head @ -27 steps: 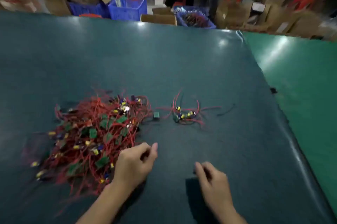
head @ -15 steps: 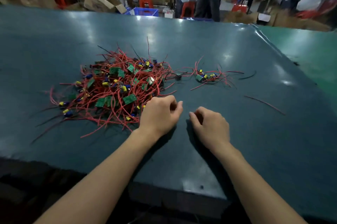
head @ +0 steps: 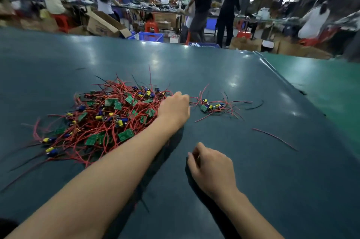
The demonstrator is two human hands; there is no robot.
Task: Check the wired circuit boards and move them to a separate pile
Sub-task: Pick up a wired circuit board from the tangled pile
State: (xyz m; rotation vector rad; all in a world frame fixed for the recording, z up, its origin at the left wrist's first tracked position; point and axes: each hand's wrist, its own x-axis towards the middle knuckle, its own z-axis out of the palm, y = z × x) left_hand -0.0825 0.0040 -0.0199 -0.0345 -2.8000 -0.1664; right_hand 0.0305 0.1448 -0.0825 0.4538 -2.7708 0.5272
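We see the big pile of wired circuit boards (head: 109, 120) toward the table's (head: 272, 180) left side, a small separate pile (head: 213, 106) just right of it. Our left hand (head: 174, 109) reaches between them, fingers curled; whether it grasps anything we cannot tell. Our right hand (head: 212, 170) rests loosely curled, holding nothing, nearer the front edge.

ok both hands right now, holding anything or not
Left hand: at the big pile's right edge, fingers hidden, grip cannot be told.
Right hand: loosely curled, holding nothing.
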